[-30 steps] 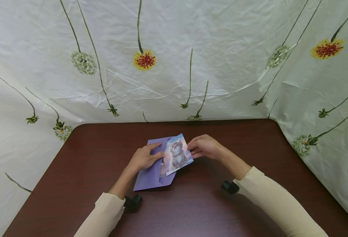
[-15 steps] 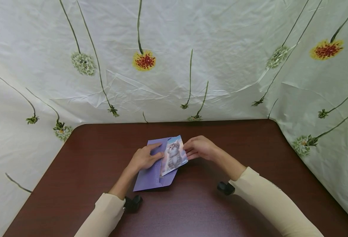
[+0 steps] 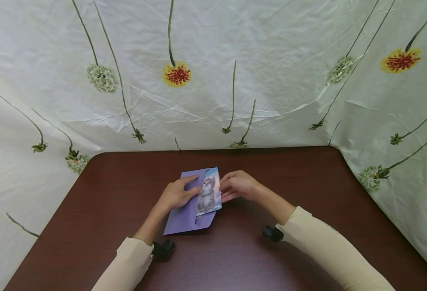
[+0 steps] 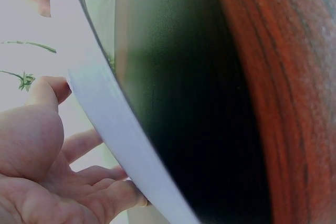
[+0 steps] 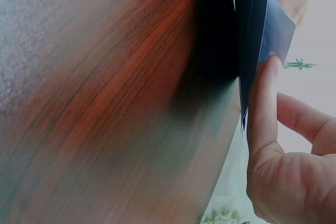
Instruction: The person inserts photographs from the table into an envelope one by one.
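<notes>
A purple envelope [image 3: 180, 220] is held near the middle of the table, its flap side to the right. My left hand [image 3: 176, 195] grips it from the left, thumb and index finger spread over its face; the left wrist view shows other fingers [image 4: 113, 195] at its edge. A kitten picture card [image 3: 208, 194] stands partly inside the envelope's opening, its left part hidden by the envelope. At the card's right edge, my right hand [image 3: 238, 186] pinches it. The right wrist view shows a finger [image 5: 262, 108] lying along the paper.
The dark red-brown table [image 3: 290, 173] has rounded far corners. Behind and at both sides hangs a white cloth [image 3: 206, 36] printed with flowers. Black wrist devices [image 3: 163, 249] sit at both cuffs.
My right hand has moved left with the kitten card, which has slid deeper into the envelope and turned more in line with it. The left hand and envelope stay in place.
</notes>
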Action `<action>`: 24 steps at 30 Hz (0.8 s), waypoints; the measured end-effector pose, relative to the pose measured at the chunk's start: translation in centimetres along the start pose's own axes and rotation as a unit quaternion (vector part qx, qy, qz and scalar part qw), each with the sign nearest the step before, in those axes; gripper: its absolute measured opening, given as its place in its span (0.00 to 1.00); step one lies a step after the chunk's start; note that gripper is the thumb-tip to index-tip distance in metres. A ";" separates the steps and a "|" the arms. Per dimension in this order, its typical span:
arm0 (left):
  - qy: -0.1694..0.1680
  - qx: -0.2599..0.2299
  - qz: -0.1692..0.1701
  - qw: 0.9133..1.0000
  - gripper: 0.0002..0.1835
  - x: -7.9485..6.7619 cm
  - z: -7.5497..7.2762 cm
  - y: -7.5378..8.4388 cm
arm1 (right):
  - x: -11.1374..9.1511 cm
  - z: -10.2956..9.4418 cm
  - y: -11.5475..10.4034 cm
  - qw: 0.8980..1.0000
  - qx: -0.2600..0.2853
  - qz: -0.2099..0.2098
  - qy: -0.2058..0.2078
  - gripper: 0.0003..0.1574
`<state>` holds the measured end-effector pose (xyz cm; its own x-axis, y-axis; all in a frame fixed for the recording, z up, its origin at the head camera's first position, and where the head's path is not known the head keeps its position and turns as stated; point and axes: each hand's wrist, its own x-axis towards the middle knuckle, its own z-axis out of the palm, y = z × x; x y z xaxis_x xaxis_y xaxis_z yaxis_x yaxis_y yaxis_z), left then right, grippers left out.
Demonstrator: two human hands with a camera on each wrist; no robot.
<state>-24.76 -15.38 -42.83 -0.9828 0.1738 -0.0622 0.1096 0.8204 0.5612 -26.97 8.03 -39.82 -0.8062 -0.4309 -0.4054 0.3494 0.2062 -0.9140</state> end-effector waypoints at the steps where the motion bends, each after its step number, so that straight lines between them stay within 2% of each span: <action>1: -0.001 0.000 -0.001 1.000 0.31 0.0 0.0 0.0 | 0.0 0.1 0.0 1.000 -0.001 0.000 0.000 0.13; 24: -0.002 -0.002 -0.003 1.000 0.31 -0.1 -0.1 0.0 | 0.7 2.1 -0.1 1.000 0.007 -0.001 0.000 0.12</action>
<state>-24.68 -15.40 -42.76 -0.9829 0.1708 -0.0688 0.1028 0.8189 0.5646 -26.55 5.91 -40.03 -0.8071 -0.4309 -0.4037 0.3550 0.1923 -0.9149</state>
